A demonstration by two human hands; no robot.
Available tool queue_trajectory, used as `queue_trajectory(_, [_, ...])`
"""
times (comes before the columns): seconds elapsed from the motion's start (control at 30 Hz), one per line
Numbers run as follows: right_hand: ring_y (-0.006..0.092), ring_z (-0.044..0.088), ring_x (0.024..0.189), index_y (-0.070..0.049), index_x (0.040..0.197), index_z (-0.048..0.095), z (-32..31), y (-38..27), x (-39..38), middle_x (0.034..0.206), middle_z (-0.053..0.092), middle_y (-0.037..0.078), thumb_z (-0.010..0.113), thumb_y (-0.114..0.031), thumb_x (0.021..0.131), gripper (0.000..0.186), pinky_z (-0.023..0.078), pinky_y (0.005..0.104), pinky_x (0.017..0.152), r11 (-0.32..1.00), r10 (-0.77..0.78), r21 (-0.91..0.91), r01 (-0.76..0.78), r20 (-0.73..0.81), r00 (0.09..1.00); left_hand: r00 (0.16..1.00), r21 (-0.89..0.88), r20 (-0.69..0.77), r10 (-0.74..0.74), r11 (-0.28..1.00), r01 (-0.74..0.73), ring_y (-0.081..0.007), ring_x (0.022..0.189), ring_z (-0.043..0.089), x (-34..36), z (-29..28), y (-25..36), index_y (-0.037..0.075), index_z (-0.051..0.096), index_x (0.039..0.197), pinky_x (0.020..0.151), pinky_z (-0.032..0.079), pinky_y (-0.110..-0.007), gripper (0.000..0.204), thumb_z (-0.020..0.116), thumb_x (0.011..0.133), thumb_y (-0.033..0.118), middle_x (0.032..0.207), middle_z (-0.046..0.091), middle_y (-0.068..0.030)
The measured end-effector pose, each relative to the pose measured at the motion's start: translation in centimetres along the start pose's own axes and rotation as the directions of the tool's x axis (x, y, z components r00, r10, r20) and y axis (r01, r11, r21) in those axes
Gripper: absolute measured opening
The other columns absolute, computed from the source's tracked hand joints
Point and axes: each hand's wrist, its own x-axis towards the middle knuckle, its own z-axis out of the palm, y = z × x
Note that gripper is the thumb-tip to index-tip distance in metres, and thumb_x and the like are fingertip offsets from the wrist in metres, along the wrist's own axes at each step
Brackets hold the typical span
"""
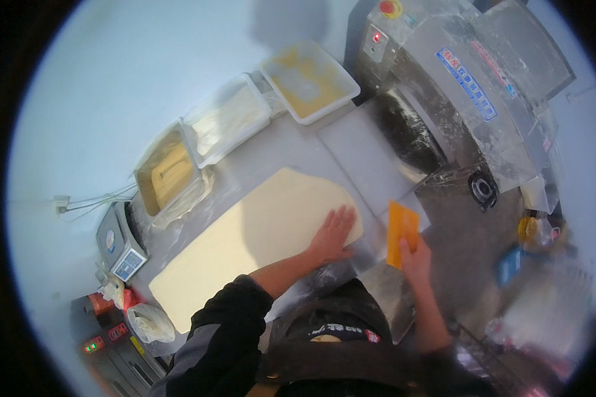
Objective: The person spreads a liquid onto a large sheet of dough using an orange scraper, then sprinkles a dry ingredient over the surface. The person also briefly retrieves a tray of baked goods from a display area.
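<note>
Here's the dough sheet (285, 205), mid-frame on the worktop (278, 145), already flattened into one long slab, no cuts showing, pale and smooth. Hands apart: the left hand (333, 233) spread on its right end, the right hand (415, 259) clamped on an orange scraper (401, 225), clear of the dough.

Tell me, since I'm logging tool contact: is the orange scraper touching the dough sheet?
Apart. In the head view, a strip of grey table shows between the orange scraper, held in the right hand, and the dough sheet.
</note>
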Motion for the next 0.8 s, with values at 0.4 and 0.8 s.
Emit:
queue_trajectory(0.4, [0.0251,0.072,0.101,-0.001,0.128,0.068,8.1,-7.5,2.7,0.111,0.076,0.016,0.065,-0.018,0.101,0.032,0.054,0.0383,0.089,0.978,-0.192,0.137,0.16,0.271,0.943,0.722,-0.341,-0.33,-0.608,0.79,0.509,-0.0371,0.16,0.025,-26.0,4.9,-1.4,0.001,0.028,0.164,0.129,0.021,-0.054,0.091,0.074,0.088,0.024,0.172,0.026,-0.0217])
queue_trajectory(0.8, [0.0321,0.063,0.091,-0.011,0.122,0.071,38.1,-33.9,-7.5,0.1,0.065,0.008,0.069,-0.008,0.084,0.038,0.051,0.0437,0.075,0.067,-0.988,-0.005,0.998,0.136,0.067,-0.439,-0.675,-0.155,-0.885,-0.23,0.701,-0.0401,0.159,0.021,-53.7,15.8,1.5,-0.002,0.025,0.164,0.13,0.018,-0.053,0.093,0.074,0.089,0.024,0.171,0.023,-0.0263])
